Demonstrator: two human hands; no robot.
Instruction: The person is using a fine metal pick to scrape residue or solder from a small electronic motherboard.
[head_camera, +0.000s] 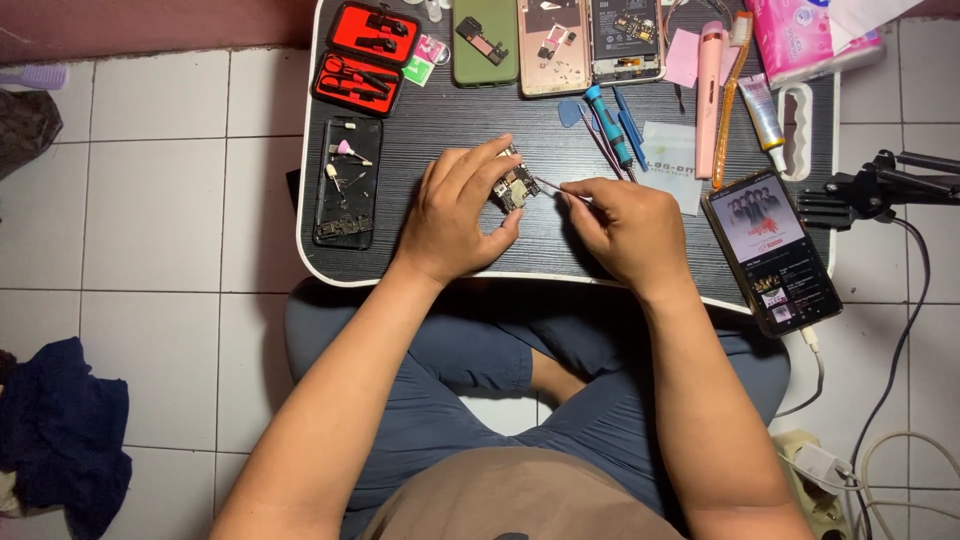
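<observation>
Two bare forearms reach up from the crossed legs in blue trousers at six o'clock onto a small black lap table (450, 262) with a white rim. The left hand (460, 215) is curled, thumb and fingertips closed around a small circuit board (515, 185), which it holds tilted just above the tabletop near the middle. At three o'clock from the board, the right hand (625, 225) is closed in a pinch on thin metal tweezers (558, 190) — their tips meet the board's right edge. Further out at three o'clock, a smartphone (772, 250) with a lit screen lies at the table's right edge, a white cable running from its lower end. At nine o'clock from the left hand lies a black phone back (347, 180) used as a tray, with small grinding bits and parts on it. Beyond the hands, toward twelve o'clock, lie a blue screwdriver (610, 125) and blue pry tools; to their right a pink stick-shaped tool (708, 100) and an orange toothbrush (728, 100). Farthest off, along the top edge — an open red-lined tool case (362, 55), a green phone case (485, 42), and two opened phones (590, 42) showing their insides. White floor tiles surround the table.
</observation>
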